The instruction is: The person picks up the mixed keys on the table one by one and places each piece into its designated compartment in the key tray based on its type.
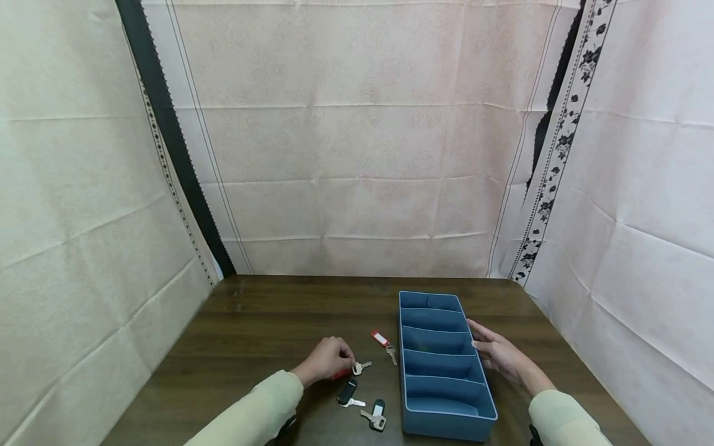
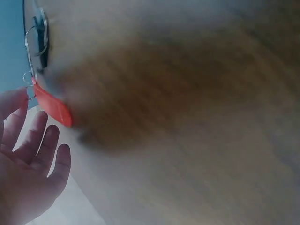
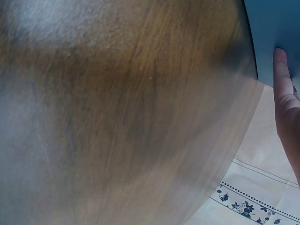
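Note:
My left hand [image 1: 328,358] pinches the ring of a key with a red tag [image 2: 54,108], low over the table. The key [image 1: 361,368] of that set points right, past the fingertips. In the left wrist view, the other fingers are spread and hold nothing. To the right stands a blue divided box [image 1: 486,427] with a row of compartments. My right hand [image 1: 502,358] touches the box's right side. In the right wrist view, one straight finger [image 3: 282,75] lies against the box wall; the other fingers are mostly out of view.
Between the left hand and the box lie another red-tagged key [image 1: 380,338], a key with a black tag [image 1: 347,391] and a key with a dark tag [image 1: 377,409]. The brown wooden table [image 1: 279,303] is bordered by pale hanging cloths [image 1: 357,155].

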Demonstrator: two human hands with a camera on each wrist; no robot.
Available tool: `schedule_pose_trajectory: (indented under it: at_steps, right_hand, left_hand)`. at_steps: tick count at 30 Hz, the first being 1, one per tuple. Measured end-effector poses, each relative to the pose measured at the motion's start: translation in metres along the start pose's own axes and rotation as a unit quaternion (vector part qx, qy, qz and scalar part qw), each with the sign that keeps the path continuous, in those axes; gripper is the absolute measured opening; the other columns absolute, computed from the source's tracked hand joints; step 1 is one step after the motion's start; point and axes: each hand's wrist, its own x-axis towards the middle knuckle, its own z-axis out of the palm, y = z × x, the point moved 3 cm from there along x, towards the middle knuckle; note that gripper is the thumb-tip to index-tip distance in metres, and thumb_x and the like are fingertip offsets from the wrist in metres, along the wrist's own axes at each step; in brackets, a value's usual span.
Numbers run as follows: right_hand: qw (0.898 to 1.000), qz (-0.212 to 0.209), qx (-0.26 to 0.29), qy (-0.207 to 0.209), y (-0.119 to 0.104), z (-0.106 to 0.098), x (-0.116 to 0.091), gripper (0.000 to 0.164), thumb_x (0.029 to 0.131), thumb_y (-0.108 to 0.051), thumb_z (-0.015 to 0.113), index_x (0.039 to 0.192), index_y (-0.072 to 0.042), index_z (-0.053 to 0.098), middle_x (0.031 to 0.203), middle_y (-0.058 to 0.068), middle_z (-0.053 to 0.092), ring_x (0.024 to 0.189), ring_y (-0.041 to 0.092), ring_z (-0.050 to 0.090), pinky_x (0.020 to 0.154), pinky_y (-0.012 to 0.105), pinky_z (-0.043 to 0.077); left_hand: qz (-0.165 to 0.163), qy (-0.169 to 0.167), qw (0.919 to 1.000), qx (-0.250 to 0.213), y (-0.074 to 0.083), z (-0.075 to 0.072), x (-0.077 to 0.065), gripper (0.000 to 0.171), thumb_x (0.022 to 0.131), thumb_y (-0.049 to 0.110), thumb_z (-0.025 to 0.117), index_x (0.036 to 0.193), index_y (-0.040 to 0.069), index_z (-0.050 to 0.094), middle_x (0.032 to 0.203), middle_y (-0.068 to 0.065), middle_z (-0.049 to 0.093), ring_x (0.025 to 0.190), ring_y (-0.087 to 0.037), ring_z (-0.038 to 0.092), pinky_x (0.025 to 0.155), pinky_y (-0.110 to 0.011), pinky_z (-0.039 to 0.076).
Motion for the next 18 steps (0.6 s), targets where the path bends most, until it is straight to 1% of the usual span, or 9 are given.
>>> schedule_pose_trajectory:
  at_steps: [2, 5, 9, 12, 14, 18]
  right_hand:
    - [1.0, 0.0, 0.0, 0.0, 0.0, 0.0, 0.0, 0.062, 0.106, -0.013, 0.043, 0.16, -0.013, 0.013, 0.162, 0.024, 0.013, 0.138, 0.048, 0.034, 0.1, 0.057, 0.042]
    - [1.0, 0.001, -0.001, 0.0, 0.0, 0.0, 0.0, 0.062, 0.106, -0.014, 0.043, 0.16, -0.013, 0.013, 0.162, 0.024, 0.012, 0.138, 0.049, 0.033, 0.1, 0.057, 0.041]
    - [1.0, 0.003, -0.002, 0.002, 0.001, 0.001, -0.001, 0.062, 0.106, -0.015, 0.043, 0.16, -0.014, 0.013, 0.162, 0.024, 0.012, 0.138, 0.049, 0.032, 0.1, 0.058, 0.041]
    - [1.0, 0.001, -0.003, 0.002, 0.0, 0.001, -0.001, 0.062, 0.106, -0.015, 0.043, 0.16, -0.014, 0.013, 0.162, 0.024, 0.013, 0.138, 0.049, 0.032, 0.1, 0.058, 0.041]
    - [1.0, 0.0, -0.003, 0.004, 0.0, 0.001, -0.001, 0.062, 0.106, -0.015, 0.044, 0.16, -0.014, 0.014, 0.162, 0.023, 0.013, 0.138, 0.049, 0.033, 0.1, 0.058, 0.041]
    - [1.0, -0.004, -0.005, 0.004, 0.0, 0.001, -0.001, 0.062, 0.106, -0.016, 0.044, 0.16, -0.014, 0.014, 0.162, 0.023, 0.013, 0.139, 0.05, 0.031, 0.1, 0.058, 0.041]
  left_hand:
    - [-0.011, -0.001, 0.9999, -0.013, 0.0, -0.002, 0.002, 0.008, 0.088, 0.016, 0.075, 0.081, 0.018, 0.076, 0.089, 0.006, 0.062, 0.086, -0.015, 0.054, 0.079, -0.041, 0.046]
    - [-0.017, 0.001, 0.9994, -0.03, 0.001, -0.007, 0.005, 0.007, 0.09, 0.017, 0.073, 0.083, 0.019, 0.076, 0.092, 0.005, 0.063, 0.087, -0.016, 0.054, 0.08, -0.041, 0.047]
    - [-0.014, 0.008, 0.999, -0.042, 0.006, -0.013, 0.008, 0.007, 0.091, 0.017, 0.072, 0.086, 0.017, 0.076, 0.093, 0.005, 0.063, 0.089, -0.017, 0.054, 0.082, -0.042, 0.046]
    - [-0.013, 0.014, 0.9983, -0.055, 0.011, -0.019, 0.011, 0.007, 0.092, 0.017, 0.072, 0.087, 0.015, 0.076, 0.093, 0.004, 0.062, 0.089, -0.018, 0.054, 0.081, -0.042, 0.047]
    - [-0.018, 0.016, 0.9975, -0.067, 0.015, -0.023, 0.013, 0.007, 0.093, 0.018, 0.071, 0.089, 0.014, 0.076, 0.094, 0.004, 0.062, 0.09, -0.018, 0.054, 0.08, -0.04, 0.048]
    - [-0.015, 0.03, 0.9964, -0.078, 0.023, -0.029, 0.017, 0.007, 0.094, 0.019, 0.07, 0.089, 0.015, 0.075, 0.095, 0.004, 0.062, 0.09, -0.018, 0.055, 0.078, -0.038, 0.048]
